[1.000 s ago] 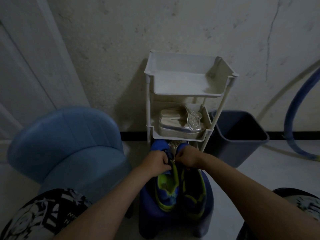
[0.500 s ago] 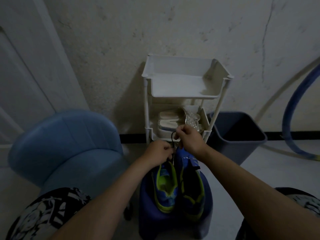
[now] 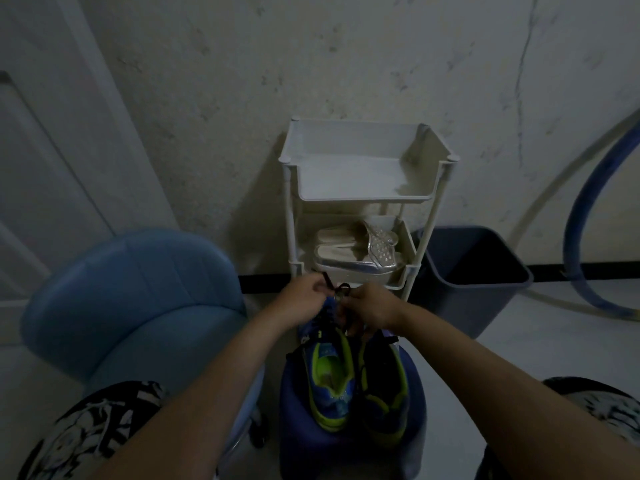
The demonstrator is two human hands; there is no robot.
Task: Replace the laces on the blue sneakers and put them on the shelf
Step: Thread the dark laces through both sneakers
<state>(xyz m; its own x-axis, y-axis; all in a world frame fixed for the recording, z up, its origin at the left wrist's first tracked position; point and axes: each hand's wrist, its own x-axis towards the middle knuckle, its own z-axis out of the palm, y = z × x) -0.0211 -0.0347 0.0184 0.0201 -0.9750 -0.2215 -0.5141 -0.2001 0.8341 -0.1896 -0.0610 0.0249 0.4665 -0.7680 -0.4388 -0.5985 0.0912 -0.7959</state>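
Two blue sneakers with lime-green lining stand side by side on a dark blue stool (image 3: pixel 349 448), the left sneaker (image 3: pixel 330 382) and the right sneaker (image 3: pixel 382 393), heels toward me. Over their toes my left hand (image 3: pixel 303 303) pinches one end of a dark lace (image 3: pixel 341 289). My right hand (image 3: pixel 372 308) pinches the lace close beside it, where it forms a small loop. The toes of both sneakers are hidden behind my hands. The white shelf rack (image 3: pixel 363 199) stands just beyond against the wall, its top tier bare.
Silver sandals (image 3: pixel 356 252) lie on the rack's middle tier. A light blue padded chair (image 3: pixel 138 306) sits to the left, a dark bin (image 3: pixel 474 275) to the right, and a blue hose (image 3: pixel 585 216) curves along the right wall. A white door (image 3: pixel 52 150) is at left.
My right hand, raised with the lace half a second ago, has come back down beside my left hand. Both hands now sit slightly higher over the sneaker toes, with a small lace loop between them.
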